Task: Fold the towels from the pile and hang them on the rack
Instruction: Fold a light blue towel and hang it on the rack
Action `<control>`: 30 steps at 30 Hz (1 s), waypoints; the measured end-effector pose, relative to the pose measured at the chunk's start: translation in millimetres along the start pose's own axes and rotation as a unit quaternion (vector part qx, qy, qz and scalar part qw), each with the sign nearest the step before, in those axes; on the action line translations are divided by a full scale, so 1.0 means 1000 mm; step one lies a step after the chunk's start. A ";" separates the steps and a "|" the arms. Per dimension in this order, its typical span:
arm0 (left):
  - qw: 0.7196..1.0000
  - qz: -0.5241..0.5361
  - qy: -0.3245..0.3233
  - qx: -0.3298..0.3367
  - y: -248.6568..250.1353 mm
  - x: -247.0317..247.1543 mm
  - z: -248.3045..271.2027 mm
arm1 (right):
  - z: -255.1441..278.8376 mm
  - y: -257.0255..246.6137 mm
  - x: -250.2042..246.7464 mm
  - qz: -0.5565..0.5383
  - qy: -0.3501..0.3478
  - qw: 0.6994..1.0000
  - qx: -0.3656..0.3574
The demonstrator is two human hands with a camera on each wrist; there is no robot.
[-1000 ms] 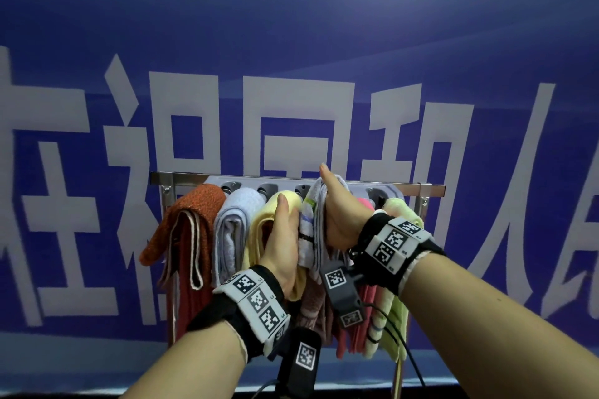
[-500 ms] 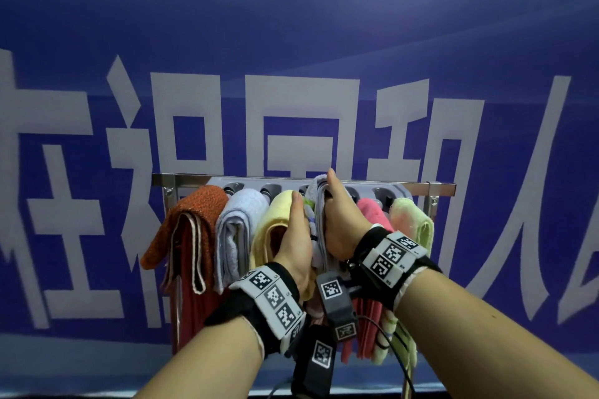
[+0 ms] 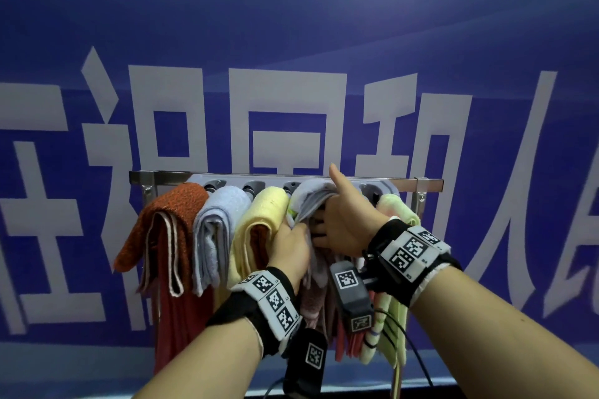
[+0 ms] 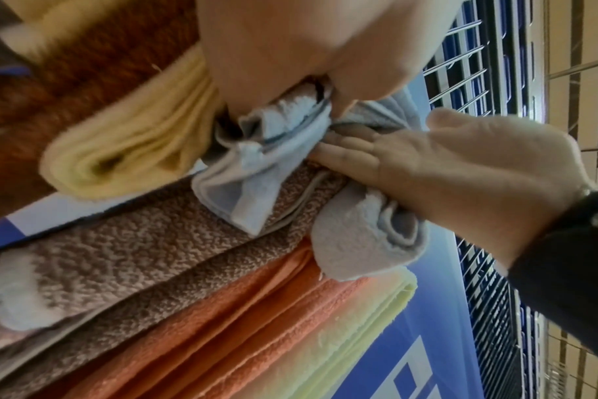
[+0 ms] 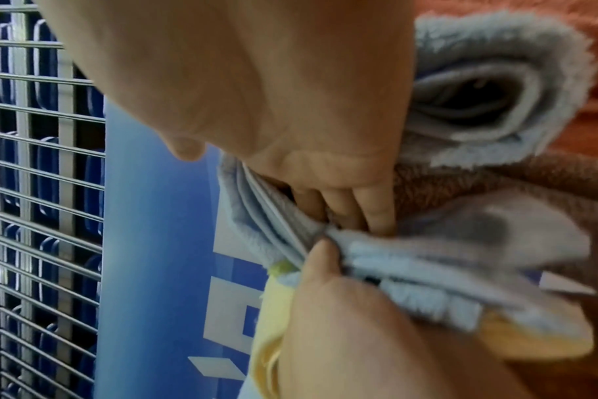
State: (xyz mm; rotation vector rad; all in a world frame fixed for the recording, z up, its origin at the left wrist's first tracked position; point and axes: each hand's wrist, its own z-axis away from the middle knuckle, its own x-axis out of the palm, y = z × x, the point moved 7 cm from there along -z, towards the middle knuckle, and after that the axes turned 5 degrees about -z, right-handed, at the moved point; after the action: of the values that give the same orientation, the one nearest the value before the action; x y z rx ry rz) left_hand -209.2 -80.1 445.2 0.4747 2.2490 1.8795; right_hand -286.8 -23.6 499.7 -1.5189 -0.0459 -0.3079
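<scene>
The pale grey-blue terry towel lies draped over an arm of the steel towel rack. The left hand pinches its folds between thumb and fingers. The right hand pushes straight, pressed-together fingers into the fold, thumb raised free. Crowding it just left hangs a folded yellow towel, then a lilac-grey towel and a rust-orange towel. A brown looped towel hangs beneath, and a pale green towel hangs to the right. A blue banner with white characters stands behind.

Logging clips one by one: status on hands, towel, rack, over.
Left hand pinches grey towel. Right hand pushed into its folds, thumb up. Towel draped over rack, bunched. Yellow towel pressed against it.
</scene>
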 end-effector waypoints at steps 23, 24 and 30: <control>0.990 0.071 -0.091 -0.080 -0.002 0.009 0.006 | 0.007 0.018 -0.029 0.204 0.123 0.971 -0.019; 0.980 0.121 -0.129 -0.097 0.003 0.013 0.014 | 0.013 0.021 -0.028 0.186 0.111 0.976 0.003; 0.969 0.132 -0.189 -0.088 0.019 0.007 0.035 | 0.034 0.043 -0.031 0.143 0.055 0.984 0.087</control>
State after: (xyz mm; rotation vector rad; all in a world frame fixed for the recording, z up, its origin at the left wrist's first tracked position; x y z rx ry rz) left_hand -201.3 -42.1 457.8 1.0470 1.8271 1.8849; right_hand -301.3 16.3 453.1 -1.3129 0.2258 -0.1517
